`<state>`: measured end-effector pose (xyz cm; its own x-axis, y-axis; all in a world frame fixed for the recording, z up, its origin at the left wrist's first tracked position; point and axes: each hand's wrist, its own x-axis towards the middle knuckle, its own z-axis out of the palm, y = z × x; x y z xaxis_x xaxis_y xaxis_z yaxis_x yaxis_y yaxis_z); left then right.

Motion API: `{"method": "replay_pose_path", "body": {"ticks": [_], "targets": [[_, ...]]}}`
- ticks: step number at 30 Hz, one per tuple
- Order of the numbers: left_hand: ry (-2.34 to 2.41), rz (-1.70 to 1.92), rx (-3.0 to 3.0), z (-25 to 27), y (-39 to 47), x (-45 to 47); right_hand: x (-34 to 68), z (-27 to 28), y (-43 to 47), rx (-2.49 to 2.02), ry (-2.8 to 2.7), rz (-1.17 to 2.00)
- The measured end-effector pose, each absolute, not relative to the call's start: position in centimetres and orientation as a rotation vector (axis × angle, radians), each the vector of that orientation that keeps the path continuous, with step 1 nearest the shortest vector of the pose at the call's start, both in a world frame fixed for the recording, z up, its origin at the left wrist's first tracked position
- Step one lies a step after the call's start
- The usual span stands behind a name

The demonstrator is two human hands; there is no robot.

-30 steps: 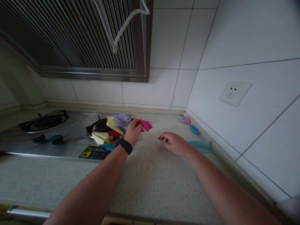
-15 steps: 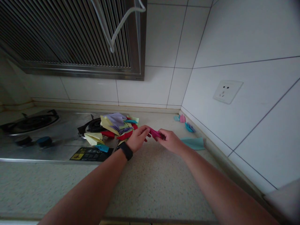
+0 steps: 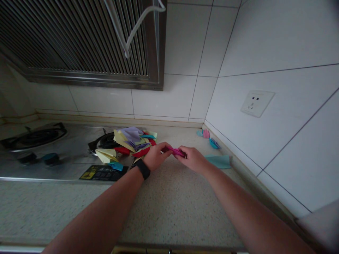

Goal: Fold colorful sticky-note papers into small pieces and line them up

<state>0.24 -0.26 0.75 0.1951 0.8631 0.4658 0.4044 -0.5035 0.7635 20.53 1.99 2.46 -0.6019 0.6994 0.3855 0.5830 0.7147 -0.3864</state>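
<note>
A piece of folded pink paper point(image 3: 178, 151) is held between my two hands, above the speckled countertop point(image 3: 174, 208). My left hand point(image 3: 158, 155), with a black band on the wrist, pinches its left end between thumb and fingers. Closed around the right end is my right hand point(image 3: 191, 157), whose fingers hide part of the paper. Just left of my left hand lies a pile of folded papers point(image 3: 132, 135) in yellow, purple, red and blue. A light teal sheet of paper point(image 3: 219, 161) lies flat behind my right forearm.
Small folded pieces sit by the right wall: a pink one point(image 3: 206, 133) and a blue one point(image 3: 214, 143). A gas stove point(image 3: 71, 151) is on the left, partly under the pile. The range hood point(image 3: 106, 83) hangs above it. A socket point(image 3: 257, 103) is on the right wall.
My left thumb and fingers have shifted on the pink paper, which now lies flatter between the hands. The right hand keeps its hold, and the surrounding papers stay put.
</note>
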Motion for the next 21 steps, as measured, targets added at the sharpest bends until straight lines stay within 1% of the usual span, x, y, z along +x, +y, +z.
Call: {"method": "replay_pose_path", "body": {"ticks": [4, 11, 21], "targets": [[1.202, 1.254, 1.990, 0.80, -0.31, 0.22, 20.56, 2.51, 2.07, -0.963, -2.407, 0.322], [1.132, 1.163, 2.110, 1.38, -0.97, 0.39, 20.74, 2.64, 2.09, -0.946, -2.476, 0.235], [1.216, 1.057, 2.141, 1.27, -0.92, 0.14, 20.90, 2.90, 2.08, -0.923, -2.533, 0.203]]}}
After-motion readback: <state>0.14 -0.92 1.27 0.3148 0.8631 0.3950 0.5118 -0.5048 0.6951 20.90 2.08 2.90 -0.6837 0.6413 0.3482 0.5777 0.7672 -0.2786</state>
